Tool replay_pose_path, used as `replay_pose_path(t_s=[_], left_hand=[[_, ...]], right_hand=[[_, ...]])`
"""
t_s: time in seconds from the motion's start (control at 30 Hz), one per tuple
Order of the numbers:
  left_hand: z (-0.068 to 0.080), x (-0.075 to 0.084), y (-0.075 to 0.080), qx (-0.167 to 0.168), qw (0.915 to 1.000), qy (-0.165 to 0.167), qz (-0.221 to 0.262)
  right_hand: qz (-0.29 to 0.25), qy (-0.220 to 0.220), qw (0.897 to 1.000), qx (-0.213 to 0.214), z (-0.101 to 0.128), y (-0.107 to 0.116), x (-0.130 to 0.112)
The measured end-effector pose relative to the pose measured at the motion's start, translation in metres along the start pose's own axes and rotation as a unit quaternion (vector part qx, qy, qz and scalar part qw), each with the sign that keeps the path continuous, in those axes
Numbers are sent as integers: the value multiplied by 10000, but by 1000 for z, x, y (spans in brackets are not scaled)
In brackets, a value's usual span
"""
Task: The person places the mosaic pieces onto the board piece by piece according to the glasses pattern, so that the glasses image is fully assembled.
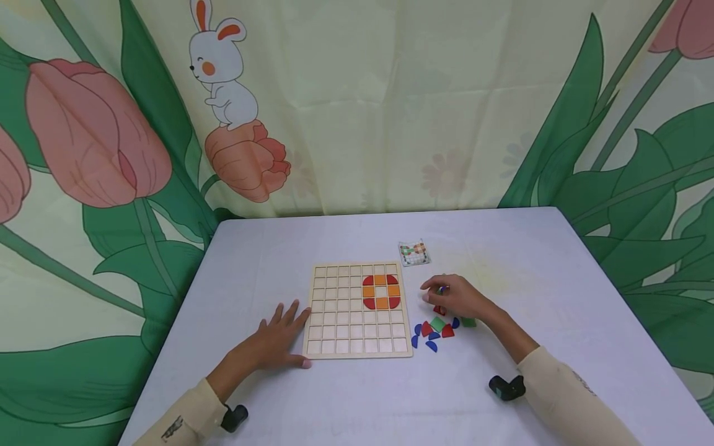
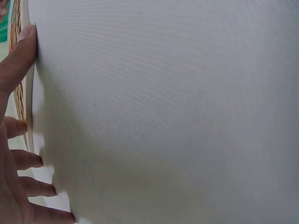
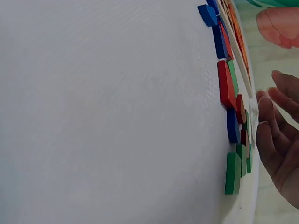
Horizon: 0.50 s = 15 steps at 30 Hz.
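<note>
A square wooden grid board (image 1: 357, 334) lies on the table. In its upper right part, red rounded pieces (image 1: 369, 303) and orange squares (image 1: 382, 303) form a ring around one bare cell. My left hand (image 1: 273, 341) rests at the board's left edge with fingers spread, its thumb by the near corner. To the right of the board my right hand (image 1: 457, 296) hovers over loose pieces, fingers bent; no piece shows in its grasp in the right wrist view. Below it lie blue half-rounds (image 1: 432, 346), red pieces (image 1: 448, 331) and a green square (image 1: 437, 324).
A small pattern card (image 1: 414, 253) lies behind the board's far right corner. White cloth covers the table (image 1: 357, 396). A printed curtain (image 1: 390, 124) with tulips and a rabbit hangs beyond the far edge.
</note>
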<state>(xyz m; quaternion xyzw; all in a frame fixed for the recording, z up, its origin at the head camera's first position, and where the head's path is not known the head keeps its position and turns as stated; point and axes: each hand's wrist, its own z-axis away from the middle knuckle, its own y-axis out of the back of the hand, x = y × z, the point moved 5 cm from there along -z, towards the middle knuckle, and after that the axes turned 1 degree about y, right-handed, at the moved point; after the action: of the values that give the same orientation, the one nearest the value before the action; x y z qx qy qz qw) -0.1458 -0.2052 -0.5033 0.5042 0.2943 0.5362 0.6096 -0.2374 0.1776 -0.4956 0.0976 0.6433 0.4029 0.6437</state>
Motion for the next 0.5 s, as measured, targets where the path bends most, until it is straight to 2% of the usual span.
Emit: replay_pose_path(t_s=[0.27, 0.5], left_hand=[[0, 0, 1, 33, 10000, -30, 68], [-1, -2, -2, 22, 10000, -39, 35]], right_hand=[[214, -48, 9997, -131, 32, 12, 16], [527, -152, 9985, -42, 54, 17, 25]])
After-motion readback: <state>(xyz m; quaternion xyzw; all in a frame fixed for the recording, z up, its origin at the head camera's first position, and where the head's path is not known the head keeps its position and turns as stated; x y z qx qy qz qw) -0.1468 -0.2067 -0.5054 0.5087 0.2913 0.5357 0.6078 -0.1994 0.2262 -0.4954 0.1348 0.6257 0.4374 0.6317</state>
